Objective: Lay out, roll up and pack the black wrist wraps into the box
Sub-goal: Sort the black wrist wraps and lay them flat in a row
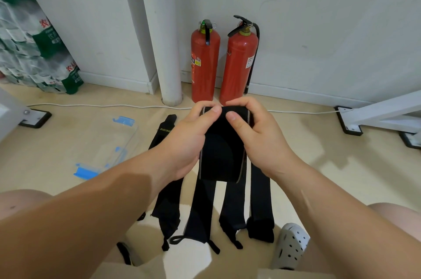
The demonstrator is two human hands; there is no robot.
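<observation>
Head view: left hand (189, 139) and right hand (259, 142) pinch one black wrist wrap (218, 158), seemingly mid-roll; four laid-out wraps (198, 210) wait, clear box (133, 132) unfilled.

You have five black wrist wraps (218, 155), two red fire extinguishers (205, 62), one clear box (128, 135) and one grey clog (290, 244).

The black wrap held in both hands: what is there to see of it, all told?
The black wrap is a wide band of woven-looking fabric with thin grey edging down both long sides. It hangs off the floor, its top end turned over. The left hand and the right hand pinch that top, thumbs in front, fingers curled behind. Its lower end hangs over other wraps lying on the floor.
</observation>
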